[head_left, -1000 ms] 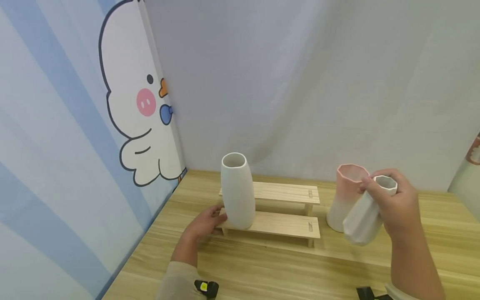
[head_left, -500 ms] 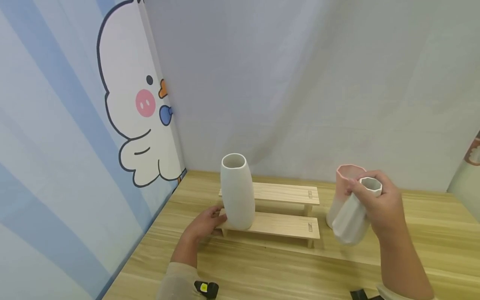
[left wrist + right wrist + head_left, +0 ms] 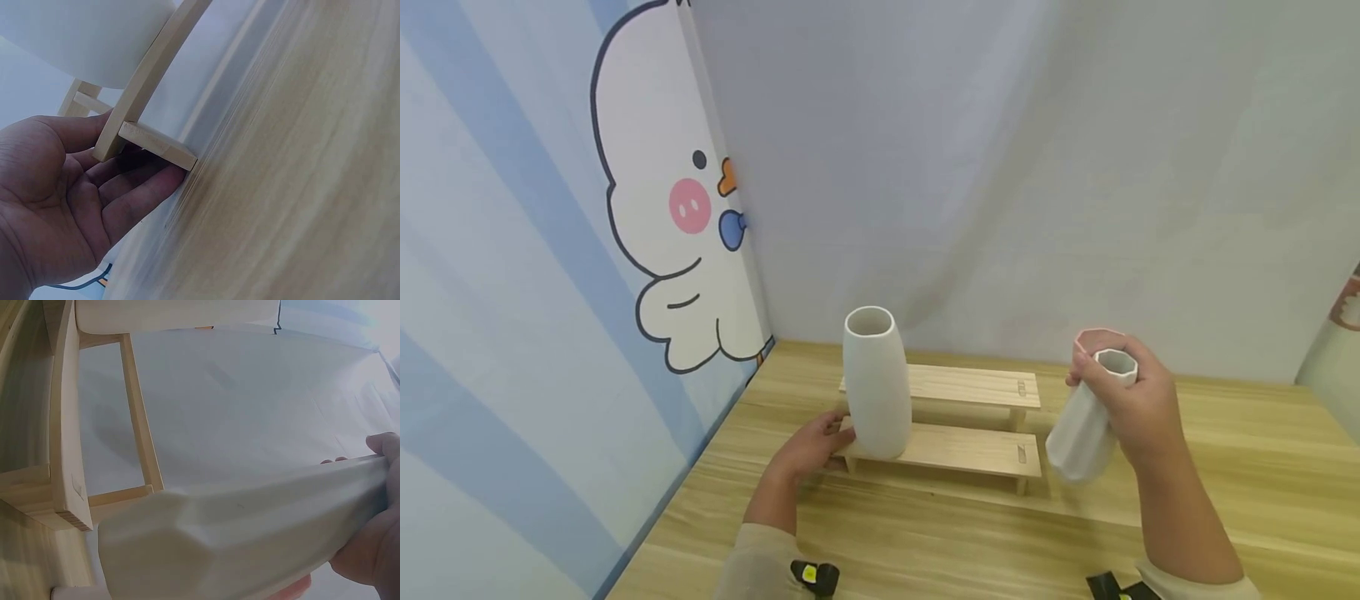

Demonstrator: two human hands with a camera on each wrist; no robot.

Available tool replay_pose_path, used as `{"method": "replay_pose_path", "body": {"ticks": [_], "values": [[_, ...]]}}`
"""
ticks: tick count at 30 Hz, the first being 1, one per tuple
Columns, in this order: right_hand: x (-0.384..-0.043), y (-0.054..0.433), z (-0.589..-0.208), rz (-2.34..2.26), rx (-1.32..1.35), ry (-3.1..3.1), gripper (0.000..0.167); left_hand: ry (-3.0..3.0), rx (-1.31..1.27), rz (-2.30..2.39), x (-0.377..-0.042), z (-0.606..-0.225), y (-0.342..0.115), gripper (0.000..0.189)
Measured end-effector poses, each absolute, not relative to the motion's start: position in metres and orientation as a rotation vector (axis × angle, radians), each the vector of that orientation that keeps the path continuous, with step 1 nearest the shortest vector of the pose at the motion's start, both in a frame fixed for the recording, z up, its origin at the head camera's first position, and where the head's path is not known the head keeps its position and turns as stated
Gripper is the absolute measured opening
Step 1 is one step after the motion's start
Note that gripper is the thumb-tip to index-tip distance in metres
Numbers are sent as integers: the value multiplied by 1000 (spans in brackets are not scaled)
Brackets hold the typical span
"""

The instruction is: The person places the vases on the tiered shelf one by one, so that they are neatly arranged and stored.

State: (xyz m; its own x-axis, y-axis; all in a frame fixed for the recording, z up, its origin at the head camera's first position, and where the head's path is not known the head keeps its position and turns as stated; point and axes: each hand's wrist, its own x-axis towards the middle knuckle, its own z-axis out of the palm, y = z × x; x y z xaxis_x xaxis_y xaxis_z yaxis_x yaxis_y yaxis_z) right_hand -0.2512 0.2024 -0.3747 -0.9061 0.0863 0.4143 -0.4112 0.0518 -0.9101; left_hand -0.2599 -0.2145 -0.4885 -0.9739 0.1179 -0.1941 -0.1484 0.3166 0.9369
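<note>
While the small white vase (image 3: 1081, 437) tilts, gripped by your right hand (image 3: 1141, 404), just right of the wooden stand (image 3: 970, 450), the pink vase (image 3: 1092, 340) behind shows little but its rim. Your left hand (image 3: 811, 446) holds the stand's left end, some fingertips hidden.

Right hand (image 3: 1138, 404), with white faceted vase (image 3: 1081, 435) in its grip: shifted leftward in the head view, from the right of the pink-rimmed vase (image 3: 1092, 340) to a position in front of it. White faceted vase: base now just beside the right end of the lower wooden shelf (image 3: 973, 448), formerly farther off; lean slightly reduced. Pink-rimmed vase: body, largely exposed a second ago, now all but hidden; rim and part of interior showing. Right sleeve (image 3: 1198, 583): moved left, more of it visible.
</note>
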Motion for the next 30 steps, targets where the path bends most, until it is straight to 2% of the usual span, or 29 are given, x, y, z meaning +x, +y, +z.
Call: {"method": "replay_pose_path", "body": {"ticks": [12, 22, 30], "values": [[-254, 191, -369, 1812, 270, -2103, 26, 2352, -27, 1718, -259, -487, -214, 57], [-264, 180, -365, 1745, 413, -2077, 24, 2355, -21, 1678, -258, -488, -216, 60], [-265, 171, -361, 1800, 394, -2115, 24, 2360, -38, 1681, -257, -485, -216, 60]]}}
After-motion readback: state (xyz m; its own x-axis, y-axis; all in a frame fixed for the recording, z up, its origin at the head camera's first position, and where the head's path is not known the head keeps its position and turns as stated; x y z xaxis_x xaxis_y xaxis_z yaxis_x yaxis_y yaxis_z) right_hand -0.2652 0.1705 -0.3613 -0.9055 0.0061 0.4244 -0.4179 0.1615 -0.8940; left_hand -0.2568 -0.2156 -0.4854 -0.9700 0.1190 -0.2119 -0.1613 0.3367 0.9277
